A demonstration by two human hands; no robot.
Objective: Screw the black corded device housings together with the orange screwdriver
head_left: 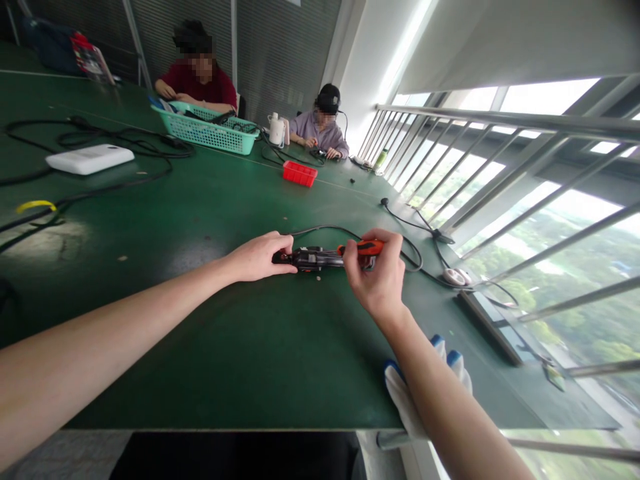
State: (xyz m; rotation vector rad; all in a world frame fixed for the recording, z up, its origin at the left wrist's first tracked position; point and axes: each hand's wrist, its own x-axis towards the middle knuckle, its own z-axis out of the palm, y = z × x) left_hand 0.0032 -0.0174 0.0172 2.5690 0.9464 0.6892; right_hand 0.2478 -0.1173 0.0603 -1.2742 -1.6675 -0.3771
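A slim black hand-held device (pixel 316 259) lies across the green table (pixel 240 373) in front of me, with small parts showing along its left portion. My left hand (pixel 260 257) pinches its left end between thumb and fingers. At the right end, my right hand (pixel 377 270) is closed around an orange-and-black tool handle (pixel 369 248) that looks like a screwdriver's. This handle lies over the device's right portion, and its tip is hidden. A thin black cord (pixel 417 257) loops behind and to the right of my right hand.
White gloves with blue fingertips (pixel 400 397) lie partly under my right forearm. Farther off are a red basket (pixel 300 173), a teal basket (pixel 205 133), a white box (pixel 90 159) and black cables (pixel 125 187). Two people sit opposite. A metal railing (pixel 500 120) borders the right side.
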